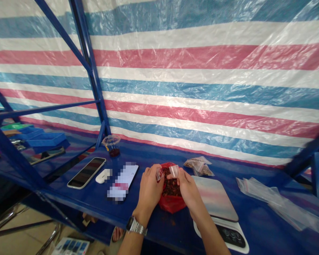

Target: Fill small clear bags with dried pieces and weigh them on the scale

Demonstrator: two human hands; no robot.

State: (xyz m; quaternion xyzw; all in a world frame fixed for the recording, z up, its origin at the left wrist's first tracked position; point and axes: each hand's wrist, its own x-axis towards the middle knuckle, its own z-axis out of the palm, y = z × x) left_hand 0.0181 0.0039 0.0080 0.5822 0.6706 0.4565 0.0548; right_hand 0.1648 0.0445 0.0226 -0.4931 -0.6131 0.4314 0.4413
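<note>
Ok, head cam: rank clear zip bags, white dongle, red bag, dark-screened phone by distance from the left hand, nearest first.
From the left hand:
1. Red plastic bag: directly beside it, to its right.
2. White dongle: to its left.
3. Dark-screened phone: farther left.
4. Clear zip bags: far right.

Blue tabletop (255, 221), near front edge: left hand (149, 189) and right hand (187, 187) each pinch a small clear bag (174, 171) over a red bag (172, 203) of dark dried pieces (171, 186). Digital scale (215, 200) just beside right hand; loose clear bags (276, 202) toward right edge.
</note>
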